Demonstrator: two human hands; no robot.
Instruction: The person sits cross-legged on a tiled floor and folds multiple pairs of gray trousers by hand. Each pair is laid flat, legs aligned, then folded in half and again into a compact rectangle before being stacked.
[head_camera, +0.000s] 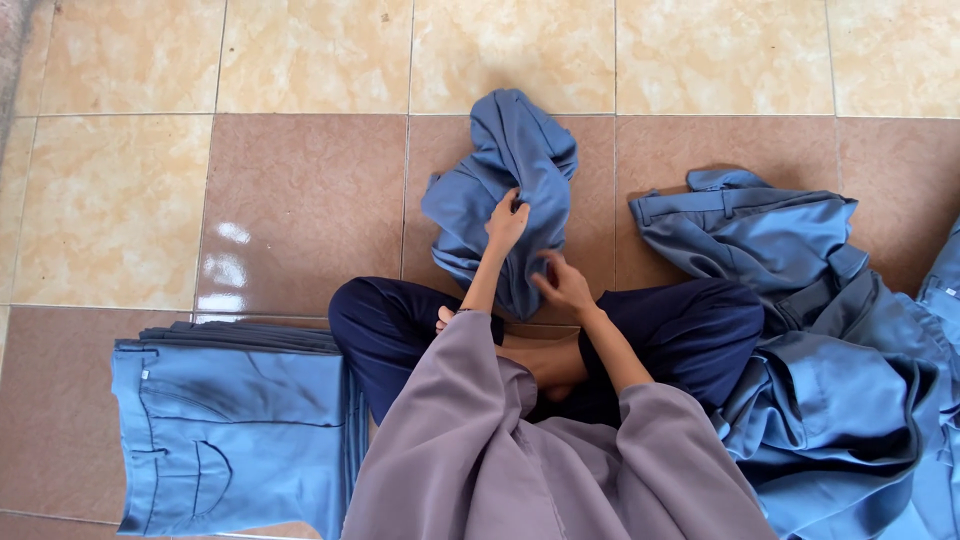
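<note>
From the head camera, a crumpled pair of blue-grey trousers (510, 170) lies on the tiled floor (300, 200) directly in front of the seated person's crossed legs (400, 330). Its long axis runs away from the person, with one end bunched up at the far side and the other hanging down toward the legs. The cloth is plain, smooth and slightly shiny, heavily folded and twisted, so waist and leg ends cannot be told apart.

The left hand (506, 222) is closed around a fold near the middle of the garment, fingers curled into the fabric. The right hand (564, 284) pinches the lower edge, its fingers partly bent and blurred.

A neat stack of folded trousers (230, 430) sits by the person's left knee; a loose heap of unfolded trousers (820, 330) spreads to the right.
</note>
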